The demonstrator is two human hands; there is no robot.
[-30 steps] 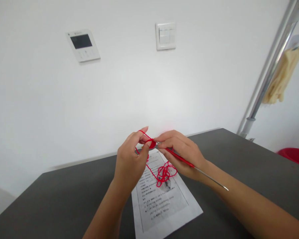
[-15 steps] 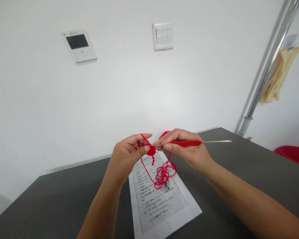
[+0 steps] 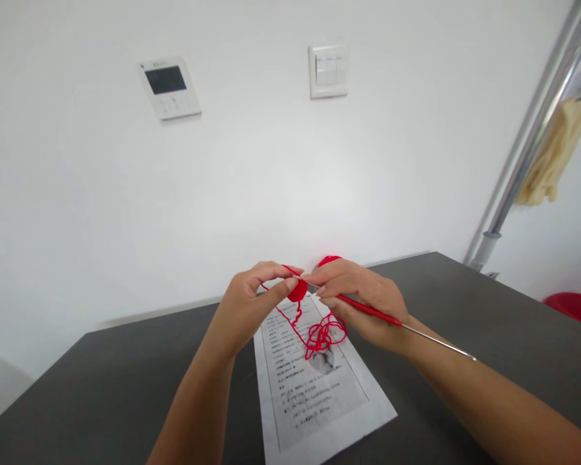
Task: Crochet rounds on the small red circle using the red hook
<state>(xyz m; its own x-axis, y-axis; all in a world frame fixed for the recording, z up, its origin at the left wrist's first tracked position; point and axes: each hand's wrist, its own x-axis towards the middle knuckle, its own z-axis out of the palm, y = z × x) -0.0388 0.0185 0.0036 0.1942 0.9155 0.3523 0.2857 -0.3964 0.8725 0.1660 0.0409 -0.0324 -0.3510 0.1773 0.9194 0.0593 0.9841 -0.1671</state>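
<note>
My left hand [image 3: 256, 300] pinches a small round red crochet piece [image 3: 297, 290] between thumb and fingers, with red yarn running over its index finger. A short tail of yarn dangles below the piece. In my right hand [image 3: 365, 300] is a crochet hook [image 3: 375, 312] with a red handle and metal ends. Its tip meets the top of the piece, and its back end slants down to the right over my forearm. Loose red yarn [image 3: 326, 334] lies in loops on a printed sheet [image 3: 324, 413] below my hands. Behind my right hand, a red yarn ball [image 3: 330, 259] is partly hidden.
The dark grey table [image 3: 145, 381] meets a white wall carrying an intercom panel [image 3: 172, 88] and a light switch [image 3: 329, 71]. At right stand a metal pole [image 3: 532, 148], a hanging beige cloth [image 3: 559, 148] and a red object [image 3: 576, 309] cut off by the frame.
The hook has swung from nearly level to a slant, its back end now lower. My right hand has tilted with it. The whole view has shifted slightly.
</note>
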